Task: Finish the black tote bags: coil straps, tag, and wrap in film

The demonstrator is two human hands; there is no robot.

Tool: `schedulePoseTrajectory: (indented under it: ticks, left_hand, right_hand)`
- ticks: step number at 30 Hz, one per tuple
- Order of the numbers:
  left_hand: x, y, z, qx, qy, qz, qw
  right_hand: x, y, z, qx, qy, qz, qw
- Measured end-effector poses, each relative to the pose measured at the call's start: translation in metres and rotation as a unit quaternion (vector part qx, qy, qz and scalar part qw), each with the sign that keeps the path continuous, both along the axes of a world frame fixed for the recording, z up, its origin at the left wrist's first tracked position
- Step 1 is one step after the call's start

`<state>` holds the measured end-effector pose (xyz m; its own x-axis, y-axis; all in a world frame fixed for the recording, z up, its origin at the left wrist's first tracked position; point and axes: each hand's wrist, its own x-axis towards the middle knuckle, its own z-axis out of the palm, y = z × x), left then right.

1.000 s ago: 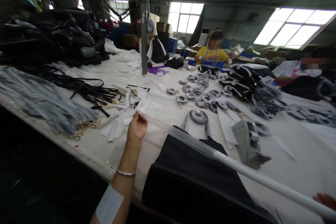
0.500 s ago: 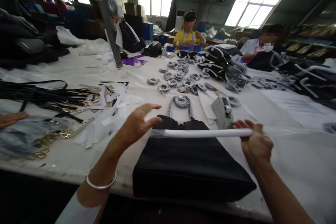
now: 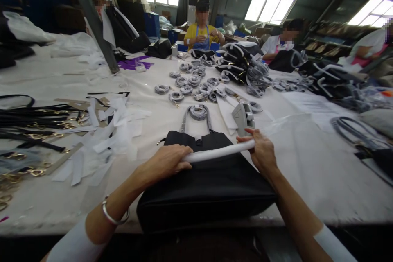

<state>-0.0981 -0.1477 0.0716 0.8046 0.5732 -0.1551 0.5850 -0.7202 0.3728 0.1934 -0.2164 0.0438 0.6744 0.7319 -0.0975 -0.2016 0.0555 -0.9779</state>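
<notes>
Between my hands a white foam-like roll [image 3: 219, 153] spans the upper part of a black handbag [image 3: 205, 188]. My left hand [image 3: 172, 161] is closed around the roll's left end. The right end is gripped by my right hand [image 3: 259, 151], fingers wrapped about it. The bag lies at the table's front edge, its base toward me. A wrapped handle [image 3: 183, 120] and a coiled wrapped strap [image 3: 198, 112] lie beyond its top. Close to my right hand stands a grey tape dispenser [image 3: 242, 118].
Coiled wrapped straps [image 3: 194, 81] cover the table's middle. Black straps with gold clasps [image 3: 46, 122] and paper strips [image 3: 95, 147] lie to the left. Stacked black bags [image 3: 235, 63] stand farther back. A metal post [image 3: 95, 24] rises at left. A person in yellow [image 3: 201, 35] sits opposite.
My left hand, open before, has closed on the roll's left end. The roll now tilts up to the right and bends slightly. The view has turned right.
</notes>
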Motion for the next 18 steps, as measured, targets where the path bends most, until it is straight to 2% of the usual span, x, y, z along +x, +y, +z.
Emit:
schedulePoseTrajectory:
  ticks: [3, 5, 11, 13, 15, 18]
  left_hand:
    - [-0.003, 0.001, -0.002, 0.013, 0.014, 0.005, 1.000]
    - [-0.006, 0.002, -0.006, 0.022, 0.024, 0.006, 0.999]
    - [-0.012, 0.004, -0.018, 0.025, 0.020, 0.011, 0.999]
    - [-0.011, 0.003, -0.017, 0.021, 0.021, 0.010, 1.000]
    - [-0.009, 0.002, -0.015, 0.013, 0.020, 0.009, 1.000]
    - [-0.006, 0.001, -0.008, -0.007, 0.016, 0.011, 1.000]
  right_hand:
    - [0.003, -0.005, -0.005, -0.058, -0.008, 0.113, 0.992]
    - [0.007, -0.007, -0.010, -0.058, -0.005, 0.129, 0.990]
    - [0.015, -0.002, -0.025, -0.020, -0.119, -0.010, 0.993]
    - [0.013, 0.000, -0.026, 0.003, -0.116, -0.040, 0.992]
    - [0.010, 0.001, -0.026, 0.020, -0.089, -0.050, 0.995]
    - [0.005, 0.001, -0.026, 0.014, -0.051, -0.029, 0.998]
